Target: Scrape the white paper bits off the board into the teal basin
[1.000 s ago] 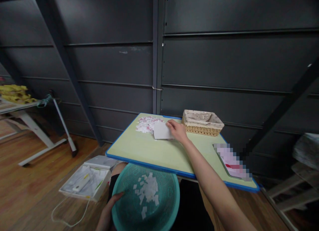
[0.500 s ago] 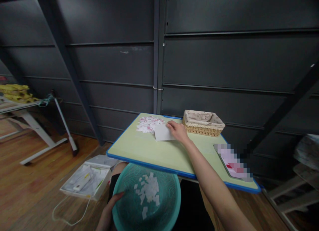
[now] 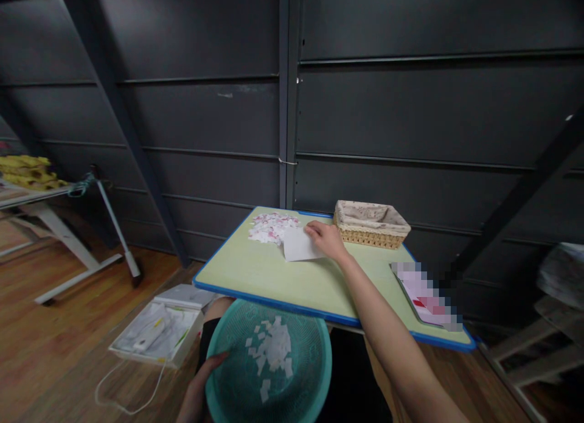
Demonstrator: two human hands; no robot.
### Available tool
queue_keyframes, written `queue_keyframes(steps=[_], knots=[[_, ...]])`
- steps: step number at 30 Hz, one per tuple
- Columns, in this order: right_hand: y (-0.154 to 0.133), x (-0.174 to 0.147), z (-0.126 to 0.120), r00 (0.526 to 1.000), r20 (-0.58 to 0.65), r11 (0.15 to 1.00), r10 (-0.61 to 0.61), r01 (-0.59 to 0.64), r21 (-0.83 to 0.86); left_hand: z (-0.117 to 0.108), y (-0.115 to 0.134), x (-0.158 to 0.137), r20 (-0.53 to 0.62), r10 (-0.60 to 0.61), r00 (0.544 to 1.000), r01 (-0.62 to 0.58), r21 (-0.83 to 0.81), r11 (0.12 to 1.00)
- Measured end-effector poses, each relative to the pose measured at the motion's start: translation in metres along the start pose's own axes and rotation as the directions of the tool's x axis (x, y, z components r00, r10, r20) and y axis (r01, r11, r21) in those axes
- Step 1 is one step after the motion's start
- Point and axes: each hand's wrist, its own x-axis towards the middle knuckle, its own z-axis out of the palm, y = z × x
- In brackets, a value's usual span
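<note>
At the far left of the frame, a lumpy yellow bundle (image 3: 30, 172) sits on a table. Lower left, on the floor, is a white box (image 3: 152, 335) with a pale device and a cord. At bottom centre-left, the person's left hand (image 3: 205, 374) grips the rim of a green basin (image 3: 323, 374), thumb over the inner side, other fingers hidden. Within the basin lies a scatter of small white scraps (image 3: 276, 347). Above it, just left of centre on a pale green table (image 3: 255, 276), rests a heap of white and pink paper pieces (image 3: 272, 227). By appearance, the work is partway along: some scraps are in the basin, while the heap remains on the table. Just right of the heap, a white card (image 3: 300, 245) tilts above the tabletop; whether it touches the pieces is unclear. The right hand (image 3: 326, 239) pinches the card's upper right corner, so most of the card extends left and below the fingertips. Further right are a cloth-lined wicker basket (image 3: 374, 235) and, at the table's lower right, a pixelated flat object (image 3: 424, 298).
</note>
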Motion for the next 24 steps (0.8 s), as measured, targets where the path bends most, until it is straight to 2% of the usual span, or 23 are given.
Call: queue_keyframes(steps=[6,15,18,24], knots=[[0.007,0.004,-0.002,0.991,-0.103,0.987,0.089,-0.074,0.142,-0.001,0.000,0.001,-0.025,-0.034,0.999,0.034,0.006,0.999],[0.002,0.002,0.003,0.996,0.085,0.986,-0.026,0.011,0.168,0.001,0.001,-0.005,-0.012,-0.025,1.000,0.025,0.004,1.000],[0.001,0.001,0.005,0.990,0.127,0.972,-0.052,0.021,0.235,0.002,-0.001,-0.003,-0.040,-0.010,0.999,0.011,0.025,1.000],[-0.014,-0.008,0.014,0.961,0.253,0.903,-0.114,-0.006,0.430,-0.001,-0.004,0.005,0.017,0.059,0.998,-0.059,-0.009,0.998]])
